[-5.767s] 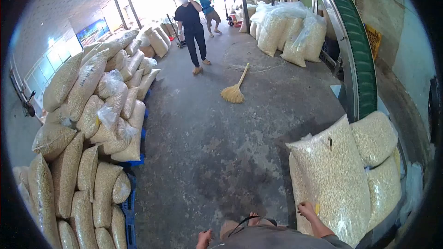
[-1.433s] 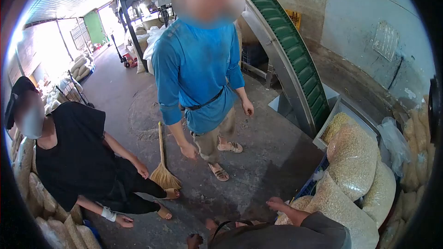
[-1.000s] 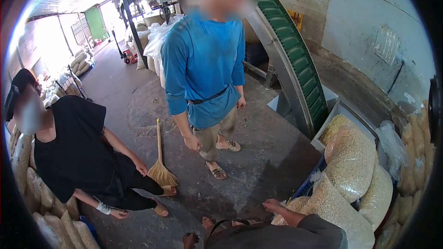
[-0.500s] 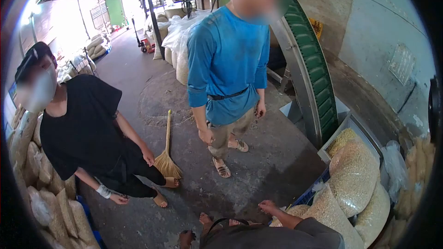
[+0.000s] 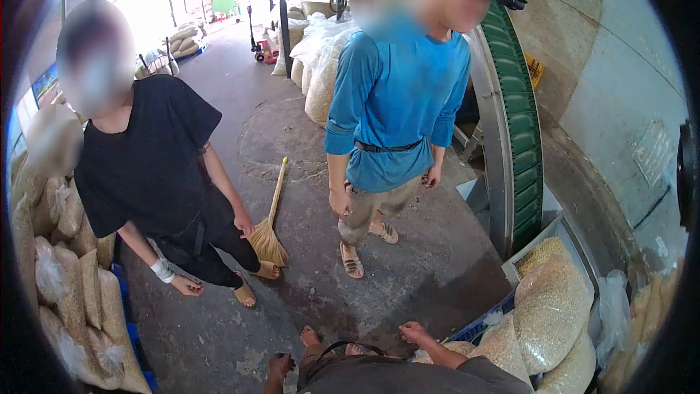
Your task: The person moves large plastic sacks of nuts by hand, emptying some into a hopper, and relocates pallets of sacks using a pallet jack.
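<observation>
- Right hand (image 5: 415, 333) is staying at the grain sack (image 5: 503, 350) edge, fingers released, gripping nothing.
- Left hand (image 5: 280, 366) is hanging low; fingers: cannot tell.
- Blue-shirted person (image 5: 397, 113) is standing nearer now.

A stained, patchy concrete floor (image 5: 292, 124) runs the length of the shed. A straw broom (image 5: 270, 237) lies flat on it between two standing workers (image 5: 394, 124) in sandals. A left stack (image 5: 73, 277) of clear grain sacks lines one edge. The right-hand sacks (image 5: 550, 310) rest on a blue pallet (image 5: 467, 330) beside the green conveyor (image 5: 521, 146), and a far heap (image 5: 321, 73) sits behind.
</observation>
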`<state>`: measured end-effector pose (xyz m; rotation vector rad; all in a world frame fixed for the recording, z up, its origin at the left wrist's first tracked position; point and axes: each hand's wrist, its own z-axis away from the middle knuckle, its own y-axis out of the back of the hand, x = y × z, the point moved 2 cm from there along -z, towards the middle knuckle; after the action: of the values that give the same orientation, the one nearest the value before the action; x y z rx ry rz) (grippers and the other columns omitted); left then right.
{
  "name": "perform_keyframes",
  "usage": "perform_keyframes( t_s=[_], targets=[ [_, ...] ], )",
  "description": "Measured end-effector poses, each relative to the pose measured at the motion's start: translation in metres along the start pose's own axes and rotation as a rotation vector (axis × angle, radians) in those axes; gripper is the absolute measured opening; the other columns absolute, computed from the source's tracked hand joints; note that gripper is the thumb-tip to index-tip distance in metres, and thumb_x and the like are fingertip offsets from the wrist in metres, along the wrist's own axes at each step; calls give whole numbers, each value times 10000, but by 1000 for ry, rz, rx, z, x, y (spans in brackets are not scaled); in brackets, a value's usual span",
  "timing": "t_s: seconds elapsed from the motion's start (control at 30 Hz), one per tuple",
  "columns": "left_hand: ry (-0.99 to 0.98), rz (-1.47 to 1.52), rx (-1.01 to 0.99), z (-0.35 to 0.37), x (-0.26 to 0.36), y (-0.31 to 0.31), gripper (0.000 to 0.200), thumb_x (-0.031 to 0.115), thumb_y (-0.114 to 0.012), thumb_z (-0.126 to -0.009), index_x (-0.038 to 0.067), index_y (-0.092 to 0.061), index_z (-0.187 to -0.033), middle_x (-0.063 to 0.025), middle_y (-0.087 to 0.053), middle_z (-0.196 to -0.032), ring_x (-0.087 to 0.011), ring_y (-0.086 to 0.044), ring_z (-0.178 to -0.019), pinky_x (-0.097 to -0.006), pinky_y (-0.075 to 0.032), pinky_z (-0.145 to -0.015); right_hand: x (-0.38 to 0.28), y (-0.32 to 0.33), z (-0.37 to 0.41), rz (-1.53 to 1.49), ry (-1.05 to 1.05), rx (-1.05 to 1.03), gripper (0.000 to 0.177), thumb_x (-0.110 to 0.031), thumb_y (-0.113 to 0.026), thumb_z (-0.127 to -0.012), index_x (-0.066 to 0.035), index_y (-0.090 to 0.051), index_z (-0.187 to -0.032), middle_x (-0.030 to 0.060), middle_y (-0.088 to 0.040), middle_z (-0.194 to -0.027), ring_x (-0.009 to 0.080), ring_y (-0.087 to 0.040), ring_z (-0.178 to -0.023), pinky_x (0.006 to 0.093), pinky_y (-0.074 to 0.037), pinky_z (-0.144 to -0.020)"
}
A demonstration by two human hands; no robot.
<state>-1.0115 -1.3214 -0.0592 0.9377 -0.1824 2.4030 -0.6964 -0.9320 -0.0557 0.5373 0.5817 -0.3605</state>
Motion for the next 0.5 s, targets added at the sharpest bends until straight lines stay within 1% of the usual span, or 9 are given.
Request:
perform_keyframes(
  t_s=[0.03, 0.07, 0.13, 0.17, 0.27, 0.33, 0.4, 0.47, 0.5],
  targets=[
    [-10, -61, 22, -4, -4, 0, 246, 175, -592, -818, -68, -579, -857, -142, -612, -680, -226, -592, -540, -349, -473, -478, -6, 1, 8, -61, -2, -22, 320, -330, -572, -883, -63, -599, -1057, 25, -632, -887, 124, -609, -731, 285, -484, -585],
    [-9, -58, 22, 2, 1, -3, 246, 175, -592, -818, -68, -579, -857, -142, -612, -680, -226, -592, -540, -349, -473, -478, -11, 1, 14, -124, -5, -44, 323, -329, -570, -884, -63, -597, -1066, 30, -632, -891, 128, -613, -741, 288, -486, -590],
    [51, -88, 97, 36, 35, -14, 262, 185, -594, -827, -73, -580, -866, -134, -607, -670, -225, -586, -527, -353, -468, -465, -17, 2, 17, -84, -30, -38, 325, -327, -567, -887, -57, -596, -1067, 36, -630, -893, 130, -615, -746, 289, -487, -594],
    [52, -89, 97, 34, 31, -14, 262, 185, -594, -827, -73, -580, -866, -134, -607, -670, -225, -586, -527, -353, -468, -465, -17, 3, 18, -47, -54, -31, 328, -325, -563, -889, -51, -594, -1068, 43, -628, -896, 133, -617, -750, 290, -487, -597],
    [26, -85, 83, 29, 27, -13, 253, 177, -597, -826, -74, -587, -857, -128, -594, -645, -222, -581, -517, -354, -464, -461, -16, 3, 20, -54, -38, -27, 334, -319, -566, -891, -41, -589, -1074, 49, -629, -906, 138, -618, -751, 292, -485, -605],
    [112, -112, 73, 26, 27, -15, 252, 164, -601, -824, -84, -594, -867, -139, -597, -648, -222, -584, -520, -349, -459, -466, -11, 2, 17, -66, -5, -39, 329, -315, -566, -892, -43, -590, -1075, 48, -632, -913, 140, -620, -758, 296, -484, -606],
    [88, -95, 84, 26, 22, -18, 256, 162, -604, -823, -89, -595, -875, -143, -601, -653, -223, -586, -523, -349, -460, -469, -4, 1, 10, -79, 28, -50, 324, -311, -567, -892, -45, -592, -1076, 47, -635, -920, 141, -622, -764, 300, -483, -608],
    [64, -78, 95, 25, 20, -21, 261, 159, -607, -822, -94, -596, -883, -147, -605, -658, -224, -589, -525, -350, -460, -472, 2, 1, 4, -86, -38, -41, 328, -308, -573, -889, -44, -591, -1084, 51, -641, -935, 140, -622, -768, 306, -479, -609],
    [65, -73, 109, 23, 19, -22, 270, 167, -607, -824, -97, -596, -884, -146, -610, -665, -225, -590, -528, -348, -461, -474, 4, 1, 4, -86, -38, -41, 328, -308, -573, -889, -44, -591, -1084, 51, -641, -935, 140, -622, -768, 306, -479, -609]
  ],
)
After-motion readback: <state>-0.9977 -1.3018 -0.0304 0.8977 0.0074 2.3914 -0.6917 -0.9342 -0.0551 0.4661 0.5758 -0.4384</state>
